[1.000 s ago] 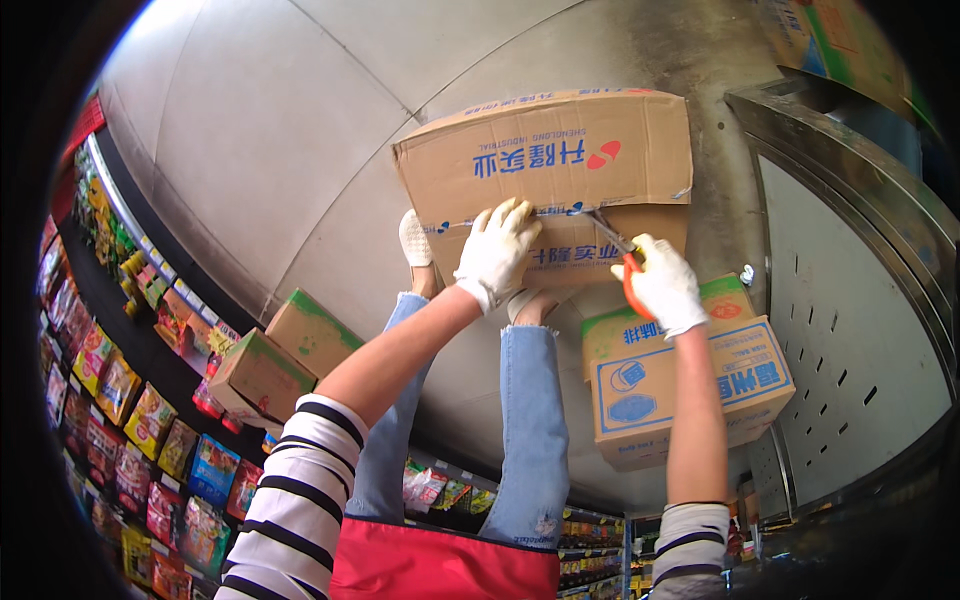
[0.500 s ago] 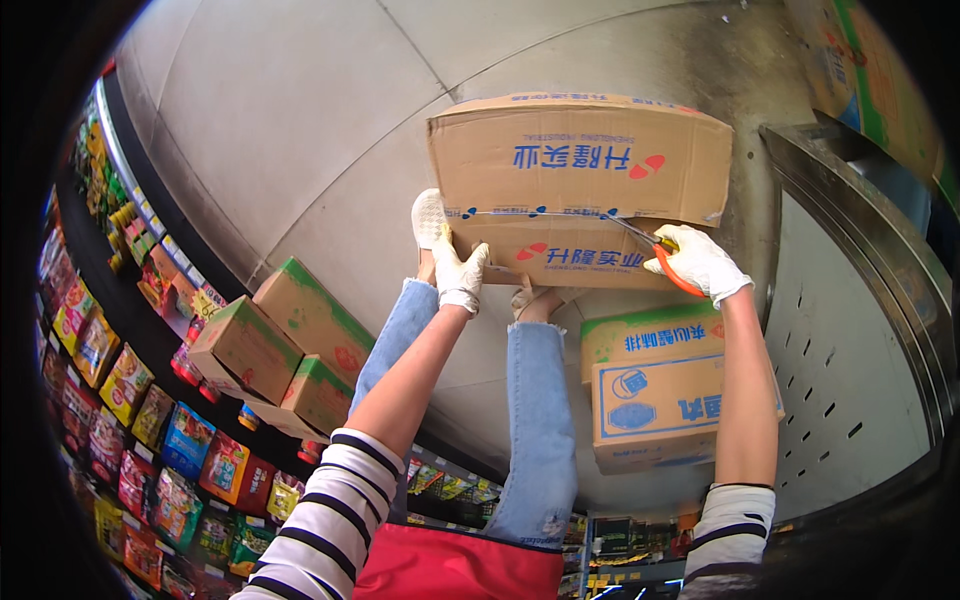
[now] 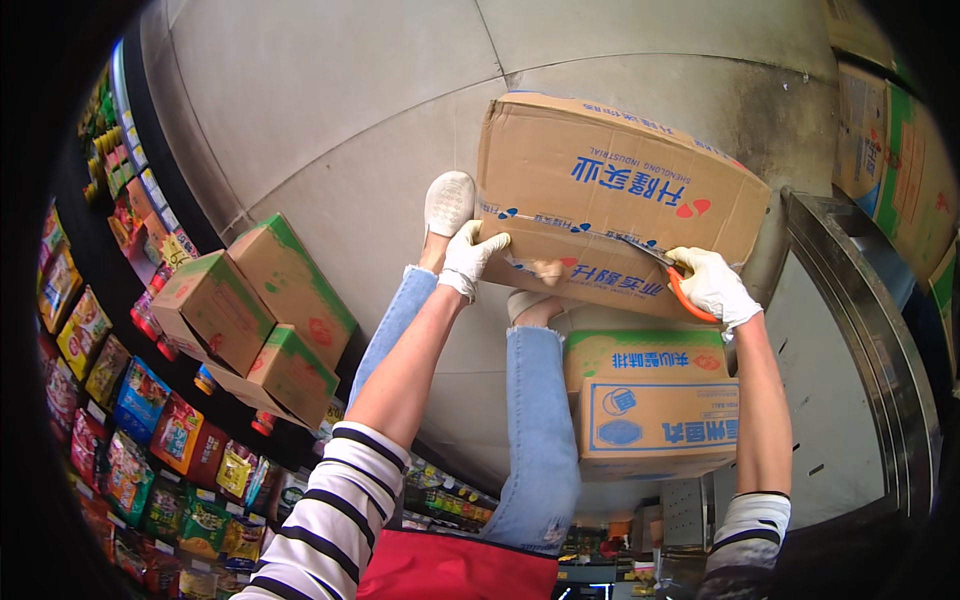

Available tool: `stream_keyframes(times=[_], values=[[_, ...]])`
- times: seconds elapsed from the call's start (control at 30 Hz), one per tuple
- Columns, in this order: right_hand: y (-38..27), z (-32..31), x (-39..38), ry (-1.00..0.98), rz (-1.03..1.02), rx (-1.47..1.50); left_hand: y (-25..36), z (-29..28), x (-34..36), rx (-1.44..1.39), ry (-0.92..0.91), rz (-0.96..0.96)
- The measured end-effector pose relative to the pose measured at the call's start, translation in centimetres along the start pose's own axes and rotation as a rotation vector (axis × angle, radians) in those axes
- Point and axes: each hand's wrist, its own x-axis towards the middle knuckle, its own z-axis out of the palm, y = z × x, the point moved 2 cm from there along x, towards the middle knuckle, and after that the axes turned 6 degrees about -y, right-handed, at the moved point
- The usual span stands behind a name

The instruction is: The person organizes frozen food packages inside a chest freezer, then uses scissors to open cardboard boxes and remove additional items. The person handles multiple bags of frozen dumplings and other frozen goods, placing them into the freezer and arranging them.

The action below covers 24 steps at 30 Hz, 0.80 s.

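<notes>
A large brown cardboard box (image 3: 610,170) with blue print and red marks sits in front of me, turned slightly clockwise. Printed tape (image 3: 545,219) runs along its seam. My left hand (image 3: 468,258), in a pale glove, is closed on the box's near left edge. Scissors with orange handles (image 3: 687,296) are in my gloved right hand (image 3: 717,287), fingers wrapped round the grips. Their blades (image 3: 645,249) point left along the taped seam, with the tip at the tape. Whether the tip has gone under the tape, I cannot tell.
To my right stand two stacked cartons (image 3: 655,430) and a metal-framed panel (image 3: 800,370). Green-and-brown cartons (image 3: 290,290) stand at left beside shelves of packaged snacks (image 3: 140,400). More cartons (image 3: 890,170) are at the far right. My shoe (image 3: 450,203) is beside the box.
The box now appears farther right and tilted clockwise in view. The scissors' tip has shifted slightly left along the seam. Both hands keep their hold.
</notes>
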Motion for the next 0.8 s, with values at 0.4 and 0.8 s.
stream_keyframes(times=[0.4, 0.8], values=[[-4.2, -3.0, -3.6, -0.055, 0.161, -0.185, -2.0, 0.9, -0.8, -0.180, 0.018, 0.047], [-28.1, -4.8, 13.8, -0.268, -0.178, -1.026, -2.3, 3.1, -1.8, 0.027, 0.317, 0.004]])
